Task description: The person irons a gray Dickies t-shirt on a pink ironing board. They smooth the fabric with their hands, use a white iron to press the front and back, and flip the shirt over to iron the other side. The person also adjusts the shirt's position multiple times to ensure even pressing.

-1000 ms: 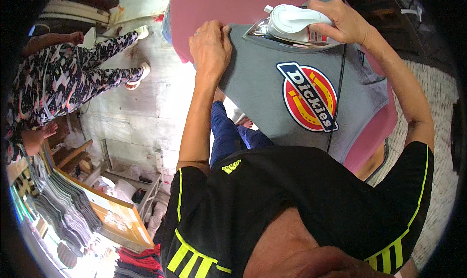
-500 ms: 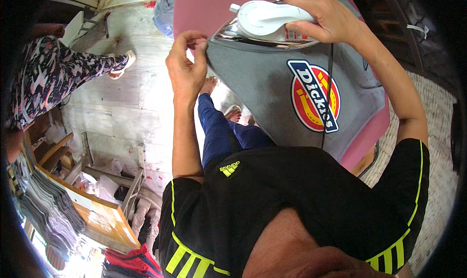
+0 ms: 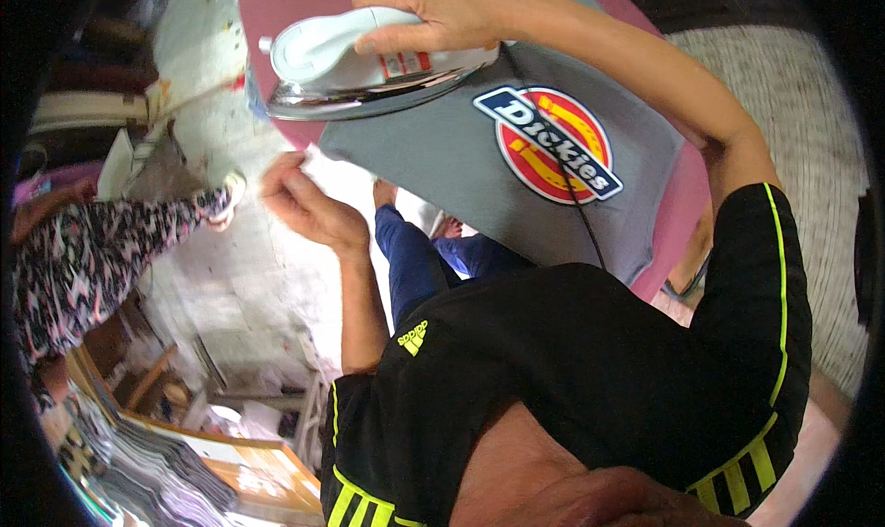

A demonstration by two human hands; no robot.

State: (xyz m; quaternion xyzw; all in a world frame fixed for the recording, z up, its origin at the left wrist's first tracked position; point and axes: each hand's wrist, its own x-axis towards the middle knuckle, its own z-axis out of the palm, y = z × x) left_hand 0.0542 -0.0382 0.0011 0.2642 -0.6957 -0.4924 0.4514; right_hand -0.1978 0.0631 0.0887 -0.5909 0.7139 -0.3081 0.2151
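Observation:
My right hand (image 3: 447, 11) is closed round the handle of a white clothes iron (image 3: 318, 52) with a shiny metal base. The iron's tip points left and reaches past the corner of a grey garment (image 3: 415, 144). This garment lies spread over a pink ironing board (image 3: 678, 200) and bears a round red and yellow print (image 3: 553, 144) crossed by a dark band. A dark cord (image 3: 581, 218) runs over the print toward my body. Off the board's near left edge, my left hand (image 3: 313, 204) hangs apart from the cloth, its fingers curled with nothing visible in them.
At the left stands another person in patterned trousers (image 3: 111, 260). Stacked grey clothes (image 3: 166, 453) and a wooden-edged table (image 3: 258, 462) are at the lower left. My legs (image 3: 410, 255) are below the board's near edge.
My right hand has slid the iron left to the garment's corner. My left hand has let go of that corner and drawn back toward me, to the left.

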